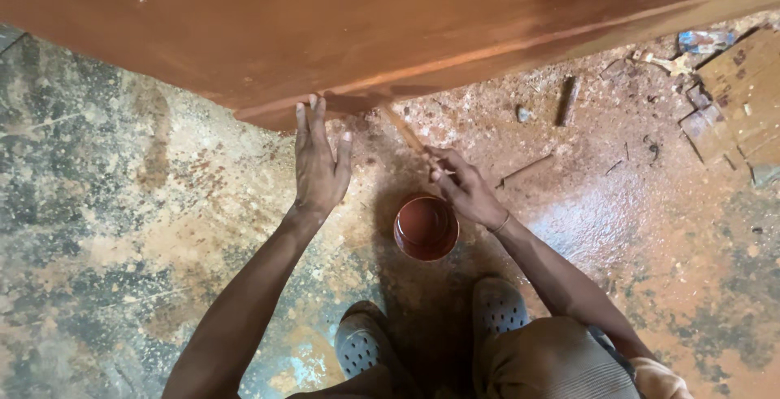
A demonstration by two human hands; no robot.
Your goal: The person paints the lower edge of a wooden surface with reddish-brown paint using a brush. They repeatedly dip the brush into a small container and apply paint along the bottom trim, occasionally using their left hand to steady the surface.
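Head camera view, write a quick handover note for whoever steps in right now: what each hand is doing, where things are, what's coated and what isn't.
Left hand: open, fingertips up against the lower edge of the reddish-brown wooden panel.
Right hand: closed on a brush handle that points up toward the panel's bottom edge; the bristles are hidden.
Round tin of reddish-brown finish sits open on the floor between the hands, just ahead of the grey clogs.
Done: the panel face looks evenly stained and glossy.
Left: cannot tell how much of the bottom edge is coated. Wood scraps lie at the far right.
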